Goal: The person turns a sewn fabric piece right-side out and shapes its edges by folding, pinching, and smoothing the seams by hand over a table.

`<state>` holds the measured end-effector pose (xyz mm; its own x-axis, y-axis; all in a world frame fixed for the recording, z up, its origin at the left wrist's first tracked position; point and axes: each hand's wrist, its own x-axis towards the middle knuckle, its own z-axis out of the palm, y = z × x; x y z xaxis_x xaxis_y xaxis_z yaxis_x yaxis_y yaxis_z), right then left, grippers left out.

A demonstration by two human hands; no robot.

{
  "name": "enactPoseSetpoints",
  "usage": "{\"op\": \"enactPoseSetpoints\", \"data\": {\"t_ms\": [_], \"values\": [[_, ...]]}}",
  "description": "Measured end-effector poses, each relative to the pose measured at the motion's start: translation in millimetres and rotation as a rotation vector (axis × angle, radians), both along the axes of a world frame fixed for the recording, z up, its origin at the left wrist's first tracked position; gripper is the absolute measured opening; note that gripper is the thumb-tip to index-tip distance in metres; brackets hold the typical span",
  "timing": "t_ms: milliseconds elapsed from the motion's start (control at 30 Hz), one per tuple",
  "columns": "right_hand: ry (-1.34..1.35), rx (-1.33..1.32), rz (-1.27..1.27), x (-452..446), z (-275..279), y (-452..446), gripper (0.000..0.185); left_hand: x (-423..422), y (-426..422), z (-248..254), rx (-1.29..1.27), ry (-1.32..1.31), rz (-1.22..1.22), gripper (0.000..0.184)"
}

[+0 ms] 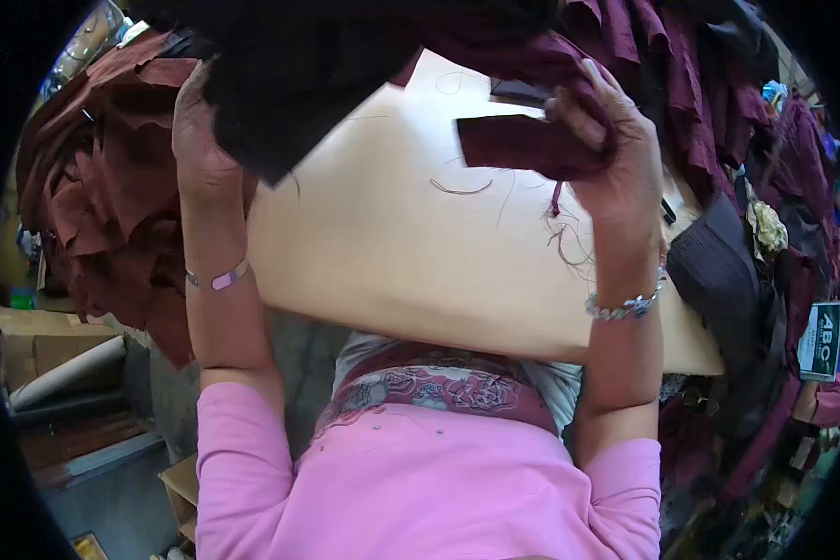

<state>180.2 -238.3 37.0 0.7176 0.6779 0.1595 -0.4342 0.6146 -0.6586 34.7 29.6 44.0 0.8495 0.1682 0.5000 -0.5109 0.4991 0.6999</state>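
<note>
From the head view I register the table (pixel 392 252) as the work surface; above its far side the dark cloth (pixel 289 103) is raised, apparently to hang free of it, one corner pointing down toward the near edge, the full long axis cut off by the frame. The left hand (pixel 201 135) is at the dark cloth's left edge, but its fingers are hidden, so I cannot tell how far that grip is closed. The right hand (pixel 621 140) curls firmly around the maroon cloth (pixel 523 145), likely to gather its folds, leaving a flap with its long axis nearly level and its free end pointing left.
</note>
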Motion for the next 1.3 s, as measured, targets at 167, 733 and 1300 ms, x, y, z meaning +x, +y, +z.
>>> {"op": "enactPoseSetpoints", "data": {"t_ms": [167,733,1300], "values": [[0.061,0.011,0.07,22.7,-13.2,-20.7,0.012,2.6,18.2,-4.7,0.108,0.164,-0.052,0.03],[-0.165,-0.368,0.126,-45.4,-20.3,31.2,0.017,3.0,-42.5,-10.2,-0.1,0.02,0.045,0.033],[0.174,0.11,-0.037,-17.5,-11.7,-11.2,0.016,50.1,-41.3,37.8,0.071,0.138,0.201,0.024]]}}
